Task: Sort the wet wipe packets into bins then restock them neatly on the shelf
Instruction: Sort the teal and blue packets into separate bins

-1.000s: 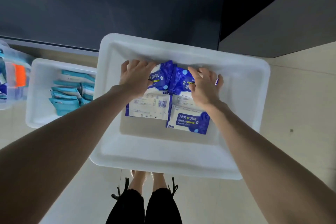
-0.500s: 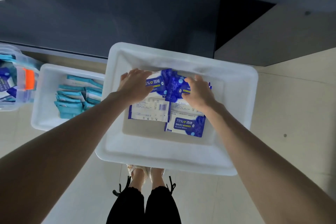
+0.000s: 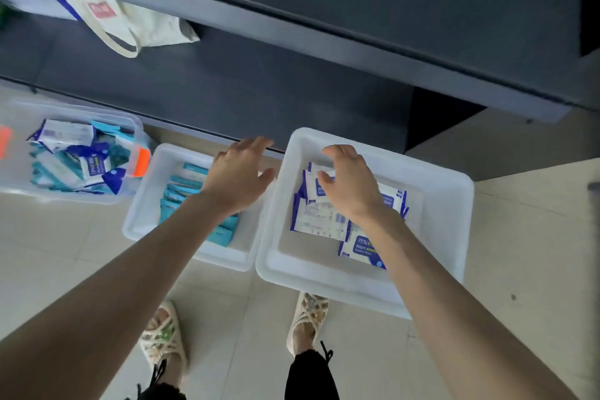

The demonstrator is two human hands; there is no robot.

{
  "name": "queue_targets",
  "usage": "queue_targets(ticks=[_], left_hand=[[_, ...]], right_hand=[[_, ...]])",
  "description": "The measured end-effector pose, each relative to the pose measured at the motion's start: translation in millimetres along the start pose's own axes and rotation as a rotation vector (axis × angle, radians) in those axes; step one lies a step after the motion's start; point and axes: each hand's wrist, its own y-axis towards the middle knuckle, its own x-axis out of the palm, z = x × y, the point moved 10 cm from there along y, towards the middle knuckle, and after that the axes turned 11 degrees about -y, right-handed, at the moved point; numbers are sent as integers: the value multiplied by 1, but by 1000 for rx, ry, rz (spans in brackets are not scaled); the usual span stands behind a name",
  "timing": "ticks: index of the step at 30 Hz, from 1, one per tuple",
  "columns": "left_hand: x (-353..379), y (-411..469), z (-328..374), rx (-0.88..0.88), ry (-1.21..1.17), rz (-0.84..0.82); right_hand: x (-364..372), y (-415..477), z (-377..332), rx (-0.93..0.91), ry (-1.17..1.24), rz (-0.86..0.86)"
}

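Both hands are recorded as empty. The right hand [image 3: 352, 185] is held with fingers spread and lightly bent, nothing gripped. The left hand [image 3: 238, 174] is likewise spread flat and nothing is held in it.

The blue-and-white wet wipe packets [image 3: 316, 219] are found in a loose overlapping stack in the large white rectangular plastic bin [image 3: 449, 198], toward its left and far part. The stack lies directly under the right hand's palm and fingers. Contact cannot be confirmed. The long axis of the uppermost fully visible packet is set roughly across the bin, left to right, crosswise to the right forearm.

The left hand is placed off the stack, above the seam between this bin and the smaller white plastic bin [image 3: 143, 204] of teal packets [image 3: 180, 193]. The right hand is therefore judged the nearer for any pick-up.

The dark grey shelf [image 3: 243, 91] lies beyond both sets of fingertips, just past the bins' far rims. Unsorted mixed packets are noted in the clear plastic container with orange latches [image 3: 19, 182], so sorting is judged incomplete.
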Motion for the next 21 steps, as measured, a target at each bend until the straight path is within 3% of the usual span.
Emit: queue_targets(ticks=[9, 15, 21], left_hand=[[-153, -91, -177, -56, -76, 112], [-223, -140, -322, -188, -88, 125], [-251, -134, -437, -342, -153, 68]], right_hand=[[17, -10, -234, -27, 99, 104], [76, -2, -381, -48, 105, 12], [133, 45, -472, -61, 114, -91]])
